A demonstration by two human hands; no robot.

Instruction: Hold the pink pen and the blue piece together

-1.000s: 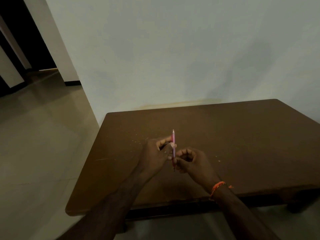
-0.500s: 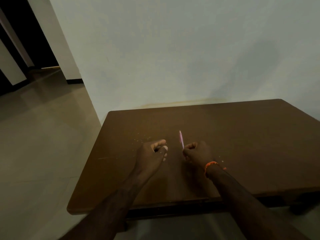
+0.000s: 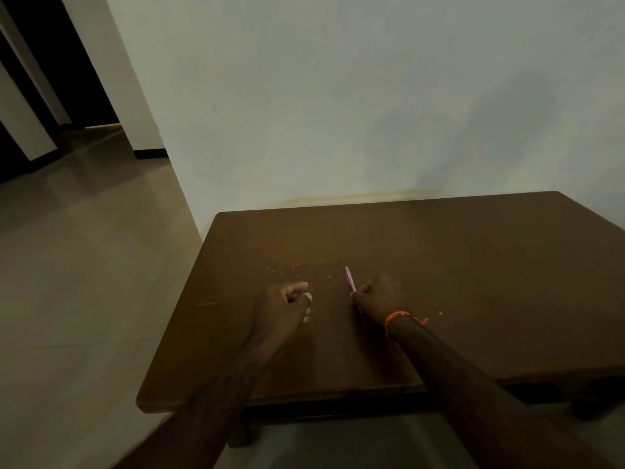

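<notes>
While both forearms stretch out over the brown table, the head view shows the right hand curled round a slim pink pen, gripping its lower end so that the rest of the shaft pokes up and away from the knuckles, tilted a little to the left; whether the hidden tip touches the wood cannot be told; an orange thread bracelet circles that wrist, with a loose end trailing to the right. Just to the left, apart from the pen, the left hand rests low over the tabletop with its fingers curled inward and nothing visible in them; the thumb lies along the top. Pale crumbs or specks are scattered on the wood beyond the left hand, and a few more lie to the right of the bracelet. Behind the table rises a pale wall; to the left spreads a tiled floor, leading to a dark doorway.
</notes>
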